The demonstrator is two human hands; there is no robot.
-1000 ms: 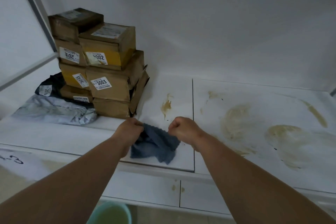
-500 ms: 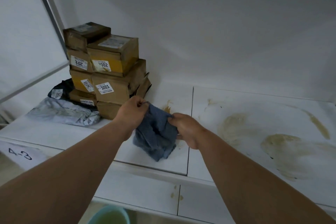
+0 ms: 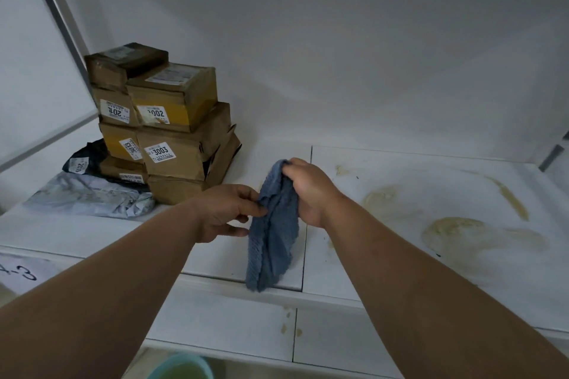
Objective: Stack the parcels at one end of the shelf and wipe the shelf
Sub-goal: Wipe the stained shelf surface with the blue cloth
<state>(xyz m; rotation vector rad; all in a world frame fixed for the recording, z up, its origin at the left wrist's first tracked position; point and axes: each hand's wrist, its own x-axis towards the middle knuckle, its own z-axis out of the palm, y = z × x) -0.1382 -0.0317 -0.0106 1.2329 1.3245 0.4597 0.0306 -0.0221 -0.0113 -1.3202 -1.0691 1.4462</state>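
- At the left end of the shelf, a stack of brown cardboard parcels stands close to the back wall, several layers high, with white number labels facing forward.
- Just left of the stack, a black mailer bag lies partly under the boxes, and a crumpled grey mailer bag lies flat in front of it.
- Over the shelf's front middle, the right hand is closed around the top of a blue cloth, which hangs down with its lower end at the front edge.
- Beside it, the left hand pinches the cloth's left edge between thumb and fingertips; its other fingers are loosely curled.
- Right of the cloth, brownish stains spread across the white surface, with a long streak nearer the back.
- From the seam behind the cloth to the right end, nothing stands on the shelf.
- Below the front edge, the rim of a pale green bucket shows, and a paper tag marked with a 3 sits on the front lip at far left.
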